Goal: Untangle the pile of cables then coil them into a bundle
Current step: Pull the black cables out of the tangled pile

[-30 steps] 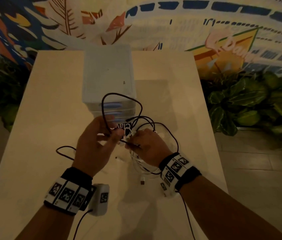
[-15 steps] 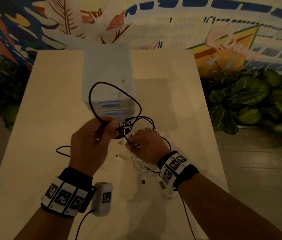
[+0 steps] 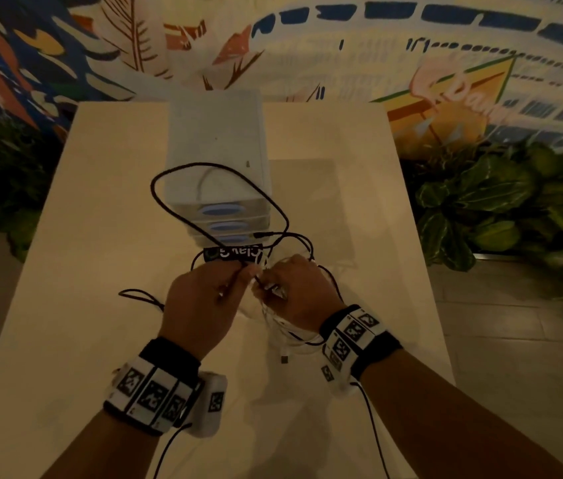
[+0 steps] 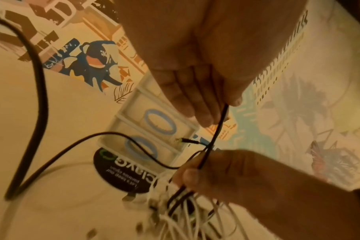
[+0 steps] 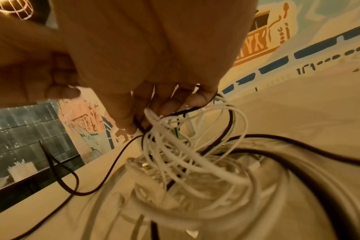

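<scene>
- The thin black cable (image 3: 218, 188) rises in one big loop from between the two hands, arching away from the person over the front of the white plastic drawer unit (image 3: 216, 150); a second stretch of it trails off to the left on the pale tabletop (image 3: 342, 209).
- Its held stretch runs nearly straight between the hands, from the left hand (image 4: 197, 91) above to the right hand (image 4: 226, 175) below in the left wrist view, with a small plug end (image 4: 187, 141) sticking out beside it.
- The left hand pinches that black stretch between thumb and fingertips (image 4: 208, 118).
- The right hand (image 5: 134, 73) is curled round the knot of white cables (image 5: 187, 155) with black strands through it; the rest of the pile hangs beneath it to the table.
- A black printed label card (image 3: 233, 254) lies just beyond the knuckles.
- In my judgement, the left hand is the one placed to draw the black cable clear, pulling away from the right hand's clump.
</scene>
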Action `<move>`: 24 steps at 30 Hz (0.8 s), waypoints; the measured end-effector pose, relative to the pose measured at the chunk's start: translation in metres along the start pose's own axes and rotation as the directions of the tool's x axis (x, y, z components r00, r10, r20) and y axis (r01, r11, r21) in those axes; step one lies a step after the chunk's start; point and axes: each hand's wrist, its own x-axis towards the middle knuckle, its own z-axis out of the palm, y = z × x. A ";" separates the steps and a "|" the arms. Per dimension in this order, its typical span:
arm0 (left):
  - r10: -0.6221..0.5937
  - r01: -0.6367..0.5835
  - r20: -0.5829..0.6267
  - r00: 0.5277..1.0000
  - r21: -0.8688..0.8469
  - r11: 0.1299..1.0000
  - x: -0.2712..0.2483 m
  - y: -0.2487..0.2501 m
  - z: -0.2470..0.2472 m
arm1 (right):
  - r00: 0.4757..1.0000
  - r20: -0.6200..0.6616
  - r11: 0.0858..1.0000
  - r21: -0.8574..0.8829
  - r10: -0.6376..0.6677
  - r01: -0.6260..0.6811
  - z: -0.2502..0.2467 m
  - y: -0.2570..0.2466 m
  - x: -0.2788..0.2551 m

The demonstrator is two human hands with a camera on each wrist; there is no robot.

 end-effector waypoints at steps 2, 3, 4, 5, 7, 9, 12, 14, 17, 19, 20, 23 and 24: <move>-0.029 0.020 -0.131 0.991 -0.068 0.998 0.005 0.011 -0.014 | 1.000 0.006 1.000 0.026 -0.004 0.003 0.005 0.007 -0.001; -0.031 0.015 -0.192 0.981 -0.084 0.996 0.008 0.016 -0.022 | 1.000 0.001 0.999 0.035 -0.003 0.003 0.006 0.010 -0.002; -0.034 0.010 -0.231 0.972 -0.103 0.995 0.011 0.020 -0.029 | 1.000 -0.006 0.999 0.035 0.004 -0.004 0.006 0.012 -0.003; -0.048 0.016 -0.247 0.968 -0.130 0.991 0.013 0.024 -0.036 | 1.000 -0.010 1.000 0.026 0.014 -0.014 0.005 0.013 -0.003; -0.099 0.045 -0.242 0.965 -0.217 0.975 0.015 0.027 -0.043 | 0.999 -0.013 1.000 -0.001 0.029 -0.030 0.000 0.011 -0.003; -0.151 0.086 -0.154 0.977 -0.364 0.927 0.015 0.026 -0.040 | 0.999 -0.004 0.999 -0.022 0.032 -0.033 -0.007 0.006 -0.004; -0.180 0.206 0.103 0.978 -0.389 0.898 0.010 0.013 -0.018 | 1.000 0.008 0.999 -0.027 -0.025 0.025 -0.014 -0.003 -0.006; -0.187 0.248 0.212 0.959 -0.314 0.917 0.005 0.004 0.000 | 0.999 0.008 0.998 -0.031 -0.047 0.047 -0.014 -0.007 -0.007; -0.112 0.141 0.179 0.977 -0.161 0.977 0.002 -0.004 0.009 | 0.998 -0.029 0.996 -0.070 -0.053 0.051 -0.011 -0.010 -0.010; -0.111 0.129 0.126 0.986 -0.146 0.981 0.004 -0.005 0.008 | 0.995 -0.071 0.994 -0.082 -0.072 0.066 -0.011 -0.011 -0.011; -0.118 0.132 0.097 0.988 -0.163 0.978 0.005 -0.004 0.005 | 0.995 -0.065 0.995 -0.074 -0.076 0.071 -0.011 -0.011 -0.010; -0.113 0.104 -0.020 0.993 -0.244 0.964 0.009 0.009 -0.007 | 0.997 0.013 0.997 -0.002 -0.071 0.071 -0.011 -0.008 -0.006; -0.095 0.077 -0.055 0.994 -0.268 0.960 0.011 0.014 -0.013 | 0.997 0.027 0.997 0.024 -0.069 0.068 -0.011 -0.005 -0.005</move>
